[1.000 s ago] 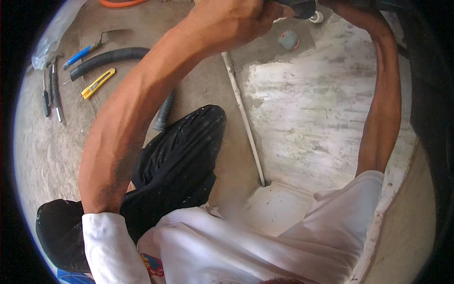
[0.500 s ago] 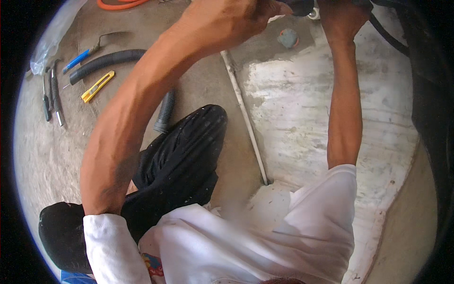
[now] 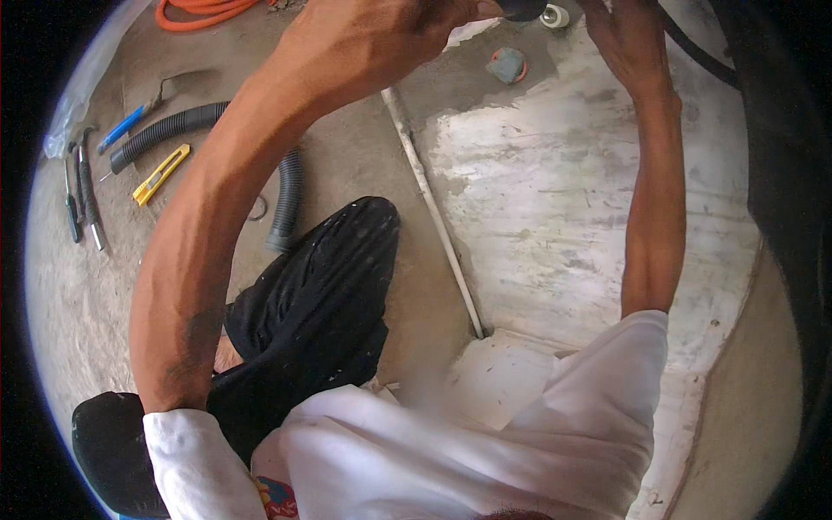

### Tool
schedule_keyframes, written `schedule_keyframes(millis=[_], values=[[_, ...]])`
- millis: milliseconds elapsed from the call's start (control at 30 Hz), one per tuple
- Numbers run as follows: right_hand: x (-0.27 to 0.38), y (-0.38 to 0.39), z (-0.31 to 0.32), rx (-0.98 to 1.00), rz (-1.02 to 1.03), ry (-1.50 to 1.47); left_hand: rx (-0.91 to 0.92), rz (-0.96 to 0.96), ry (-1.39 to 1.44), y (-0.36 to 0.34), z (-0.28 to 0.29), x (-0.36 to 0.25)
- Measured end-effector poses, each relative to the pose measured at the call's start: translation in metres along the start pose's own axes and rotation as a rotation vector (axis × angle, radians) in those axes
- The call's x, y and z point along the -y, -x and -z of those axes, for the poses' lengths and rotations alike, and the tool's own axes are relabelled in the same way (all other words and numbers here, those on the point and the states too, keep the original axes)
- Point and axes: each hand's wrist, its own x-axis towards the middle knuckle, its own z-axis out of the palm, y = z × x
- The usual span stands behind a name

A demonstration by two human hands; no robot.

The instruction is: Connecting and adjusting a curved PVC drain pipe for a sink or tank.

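My left hand (image 3: 381, 30) is raised to the top edge of the view, fingers curled around a dark rounded object (image 3: 523, 9) that is mostly cut off by the frame. My right hand (image 3: 626, 35) reaches up beside it at the top right, next to a black cable (image 3: 698, 56); its fingers run out of the picture, so its grip is hidden. A small white ring-shaped fitting (image 3: 555, 16) lies just below the two hands. Below my arms my black trouser leg (image 3: 321, 295) and white shirt (image 3: 485, 442) fill the lower view.
A thin white pipe (image 3: 433, 208) runs along the concrete floor. A black corrugated hose (image 3: 217, 147), a yellow utility knife (image 3: 161, 173), a blue-handled trowel (image 3: 130, 121) and pliers (image 3: 82, 195) lie at the left. An orange hose (image 3: 204, 10) coils top left. A greenish lump (image 3: 507, 65) sits near the hands.
My right forearm has swung from a bent pose at the far right to a straighter one nearer the middle. The left arm stays raised in place.
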Motion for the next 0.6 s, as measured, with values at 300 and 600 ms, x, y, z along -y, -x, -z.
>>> schedule_keyframes(millis=[300,600], values=[[-0.039,-0.009,0.004,0.018,0.446,0.872,-0.062,-0.080,-0.090,0.001,-0.002,0.000],[-0.026,-0.016,0.019,0.171,0.380,0.835,-0.088,-0.202,-0.154,0.003,-0.003,0.000]])
